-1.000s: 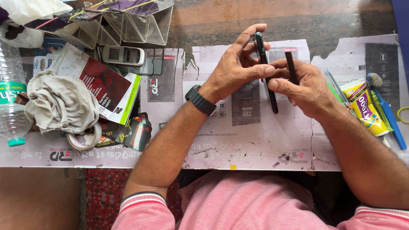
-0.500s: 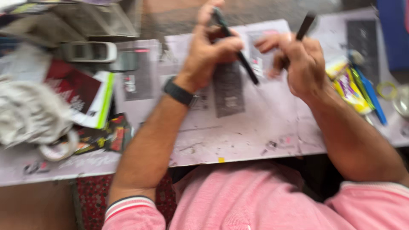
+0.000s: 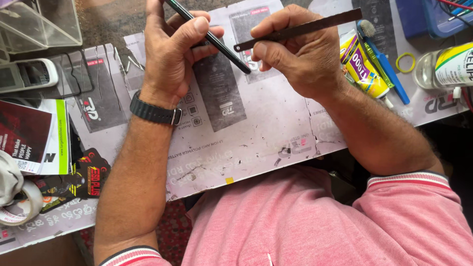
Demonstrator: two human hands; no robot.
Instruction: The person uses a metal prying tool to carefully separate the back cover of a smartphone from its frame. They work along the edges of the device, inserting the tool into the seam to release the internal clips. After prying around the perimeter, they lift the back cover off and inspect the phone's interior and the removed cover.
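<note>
Head view: left hand (image 3: 170, 49) pinches a slim glossy black phone (image 3: 209, 37) edge-on, right hand (image 3: 300, 54) grips a flat dull metal strip (image 3: 300, 28). Yellow glue tube (image 3: 362, 69) lies just right on the paper-covered bench (image 3: 266, 133).

Your right hand (image 3: 305, 59) now has the thin dark strip (image 3: 300, 29) lying near level, tip aimed at the phone; 1 s ago it stood upright, 0.5 s ago it tilted up-right. Left hand (image 3: 170, 59) tilts the black phone (image 3: 217, 44) more steeply, lower end toward the strip tip, now just beside it. Hands sit higher in view vs before. Cloth and water bottle are out of view; a green band (image 3: 405, 62) and clear bottle (image 3: 443, 69) show at right.
</note>
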